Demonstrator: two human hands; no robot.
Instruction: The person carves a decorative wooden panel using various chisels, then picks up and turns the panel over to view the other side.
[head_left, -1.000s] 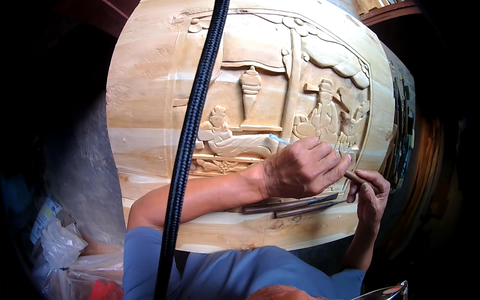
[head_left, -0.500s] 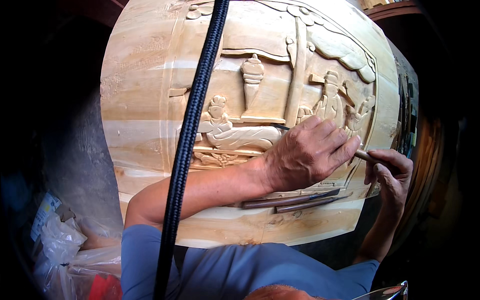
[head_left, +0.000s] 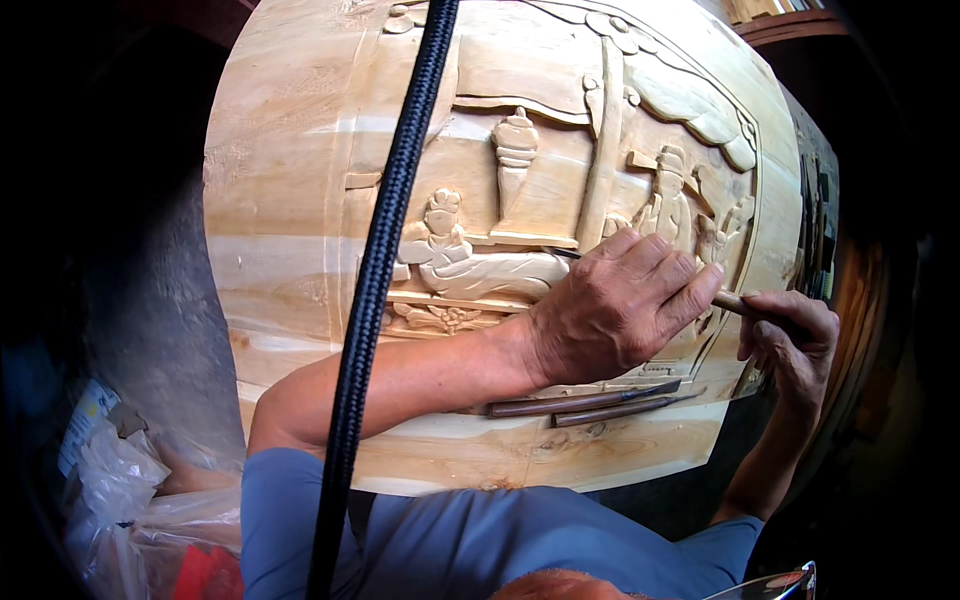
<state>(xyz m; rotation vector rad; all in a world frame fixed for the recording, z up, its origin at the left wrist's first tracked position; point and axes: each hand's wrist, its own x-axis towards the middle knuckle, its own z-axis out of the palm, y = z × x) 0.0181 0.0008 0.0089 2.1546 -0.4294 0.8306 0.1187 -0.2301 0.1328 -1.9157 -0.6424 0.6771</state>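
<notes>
A large pale wooden panel [head_left: 290, 200] bears relief carvings of robed figures, a post and draped shapes. My left hand [head_left: 625, 308] is closed round the front of a carving chisel [head_left: 735, 302] and rests over the carving. The dark blade emerges beyond its knuckles, with the tip by a carved ledge [head_left: 525, 240] above the reclining figure [head_left: 490, 272]. At the rear end of the wooden handle, my right hand [head_left: 795, 335] grips with fingers and thumb. The middle of the chisel is hidden inside my left hand.
Two more wooden-handled carving tools [head_left: 590, 404] lie on the panel's near edge. A black braided cable [head_left: 385, 240] crosses the view from top to bottom. Plastic bags [head_left: 120, 475] stand at lower left. Beyond the panel's right edge are several dark tools [head_left: 818, 225].
The panel's carvings appear slightly farther right in view. My right hand and the chisel's handle end have shifted a little right and up; both hands keep their hold.
</notes>
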